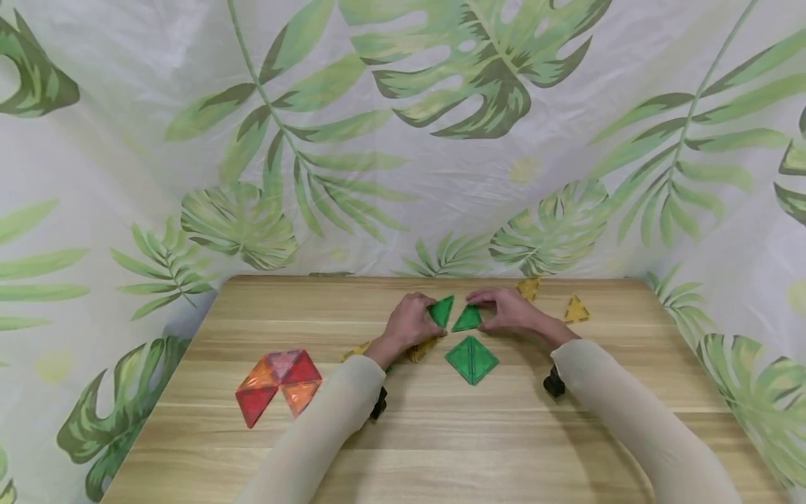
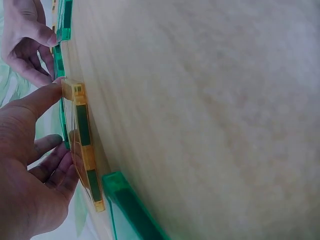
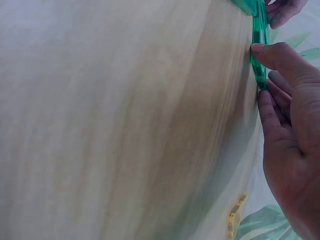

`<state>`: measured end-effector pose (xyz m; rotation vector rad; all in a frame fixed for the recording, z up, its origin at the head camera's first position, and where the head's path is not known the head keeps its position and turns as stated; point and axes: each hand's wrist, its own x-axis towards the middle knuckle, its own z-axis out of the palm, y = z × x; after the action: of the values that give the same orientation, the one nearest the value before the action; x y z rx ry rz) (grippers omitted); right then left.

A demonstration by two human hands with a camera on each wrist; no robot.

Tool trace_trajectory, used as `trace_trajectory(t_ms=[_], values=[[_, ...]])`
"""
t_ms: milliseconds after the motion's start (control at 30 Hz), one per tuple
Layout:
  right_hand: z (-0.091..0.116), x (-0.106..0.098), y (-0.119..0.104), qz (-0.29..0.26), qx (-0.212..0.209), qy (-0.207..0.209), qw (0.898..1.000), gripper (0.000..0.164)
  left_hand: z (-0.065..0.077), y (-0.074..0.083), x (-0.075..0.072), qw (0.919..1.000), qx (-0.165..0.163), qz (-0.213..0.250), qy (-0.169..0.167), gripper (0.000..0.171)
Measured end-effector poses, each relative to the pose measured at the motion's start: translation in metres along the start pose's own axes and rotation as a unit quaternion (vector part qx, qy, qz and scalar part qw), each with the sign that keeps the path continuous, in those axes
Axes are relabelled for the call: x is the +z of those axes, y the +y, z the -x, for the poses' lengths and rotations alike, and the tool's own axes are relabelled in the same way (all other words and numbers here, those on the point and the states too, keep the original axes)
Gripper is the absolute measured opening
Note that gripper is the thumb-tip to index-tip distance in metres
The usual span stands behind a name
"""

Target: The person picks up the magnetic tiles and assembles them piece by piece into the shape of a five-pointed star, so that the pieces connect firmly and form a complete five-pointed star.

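Observation:
My left hand point(image 1: 408, 323) pinches a translucent green triangular magnetic tile point(image 1: 442, 311) between thumb and fingers. Opposite it, my right hand point(image 1: 506, 310) pinches another green triangular tile point(image 1: 468, 319) by its outer side; a narrow gap separates the two tiles. Just nearer to me, two more green tiles point(image 1: 471, 361) lie side by side as a diamond. A yellow tile point(image 2: 86, 145) stands out in front of the left hand in the left wrist view, partly hiding the fingers. Close by is the edge of a green tile point(image 2: 131, 210).
Left on the wooden table point(image 1: 441, 441) lies a fan of red, orange and pink tiles point(image 1: 303, 367). Yellow triangles lie beneath the left forearm and at the back right, one of them a yellow tile point(image 1: 576, 309). A leaf-print cloth point(image 1: 352, 168) hangs behind the table.

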<state>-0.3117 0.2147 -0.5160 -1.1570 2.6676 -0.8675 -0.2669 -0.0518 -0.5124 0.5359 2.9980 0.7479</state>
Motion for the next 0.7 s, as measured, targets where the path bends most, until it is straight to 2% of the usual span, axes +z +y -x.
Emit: trace_trajectory(t_ms=[400,700], values=[[-0.013,0.001,-0.005,0.009,-0.033,-0.022,0.999,0.051,0.000,0.003,0.000,0.9996,0.020,-0.020,-0.002,0.071],[-0.016,0.002,-0.007,-0.034,-0.027,-0.033,0.999,0.052,0.000,0.006,0.001,0.9997,0.016,-0.018,-0.002,0.070]])
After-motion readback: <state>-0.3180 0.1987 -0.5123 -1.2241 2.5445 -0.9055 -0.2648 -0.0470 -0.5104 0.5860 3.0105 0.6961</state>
